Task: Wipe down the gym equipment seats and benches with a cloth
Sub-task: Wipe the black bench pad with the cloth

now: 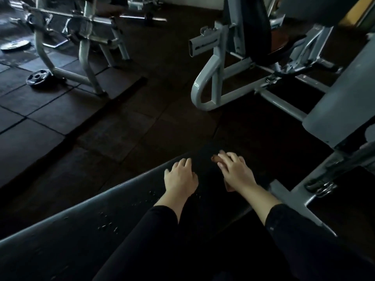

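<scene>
Black padding is filling the near part of my view: a long bench (pixel 85 226) serving as my surface, its long axis running from near left to far right, where it is ending just beyond my hands. Starting at the left, water droplets (pixel 107 224) are beading on the pad near its left edge, and more are sitting close to my left wrist, so I am judging that stretch unwiped.

Moving right, my left hand (pixel 180 177) is lying flat on the surface, fingers spread and relaxed, holding nothing; I am reading it as a brace.

Further right, my right hand (pixel 235 171) is pressing down on a brownish cloth (pixel 216 159), fingers straight over it. Only a corner of the cloth is showing past my fingertips and another scrap under the wrist; the rest is hidden beneath the palm. This grip is an open press, not a pinch.

The relation that matters: the cloth is sitting at the far right end of the bench, while the wet patch is lying to the near left of it, along the pad's long axis. The right hand already has the cloth, so I am expecting the coming stroke to be a pull back toward me and leftward, and the left hand may need to lift out of that path.

Beyond, grey machine frames (pixel 205 84) and a weight plate (pixel 38 77) are standing on the dark floor mats, well apart from the bench.
</scene>
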The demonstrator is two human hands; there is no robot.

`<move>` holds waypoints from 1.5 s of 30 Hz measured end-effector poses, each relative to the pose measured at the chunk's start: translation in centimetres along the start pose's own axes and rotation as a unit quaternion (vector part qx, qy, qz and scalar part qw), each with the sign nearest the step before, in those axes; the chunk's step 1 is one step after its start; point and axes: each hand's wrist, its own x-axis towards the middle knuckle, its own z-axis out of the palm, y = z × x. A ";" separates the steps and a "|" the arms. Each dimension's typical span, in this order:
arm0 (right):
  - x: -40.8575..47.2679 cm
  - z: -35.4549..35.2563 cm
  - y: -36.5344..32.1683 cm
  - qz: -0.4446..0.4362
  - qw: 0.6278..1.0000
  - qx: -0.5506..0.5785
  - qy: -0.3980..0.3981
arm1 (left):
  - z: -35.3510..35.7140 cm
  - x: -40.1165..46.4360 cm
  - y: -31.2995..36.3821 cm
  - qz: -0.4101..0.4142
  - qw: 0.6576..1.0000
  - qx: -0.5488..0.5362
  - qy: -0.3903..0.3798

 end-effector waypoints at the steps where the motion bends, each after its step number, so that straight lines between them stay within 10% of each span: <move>1: 1.7 1.0 0.6 -0.010 1.000 0.007 0.015 | 1.2 1.4 -0.3 0.006 1.000 0.003 0.011; 14: 12.0 8.3 4.6 -0.152 0.982 -0.008 0.108 | 10.4 9.3 -4.9 0.054 0.987 0.039 0.144; 22: 10.6 7.7 5.3 -0.200 0.979 0.026 -0.043 | 11.3 9.3 -5.1 0.041 0.990 0.036 0.133; 38: 13.9 5.3 8.8 -0.041 0.991 0.124 0.002 | 11.8 9.7 -5.4 0.044 0.987 0.053 0.147; 45: 9.8 6.9 6.3 -0.127 0.992 0.011 -0.004 | 11.9 9.6 -5.2 0.045 0.986 0.048 0.155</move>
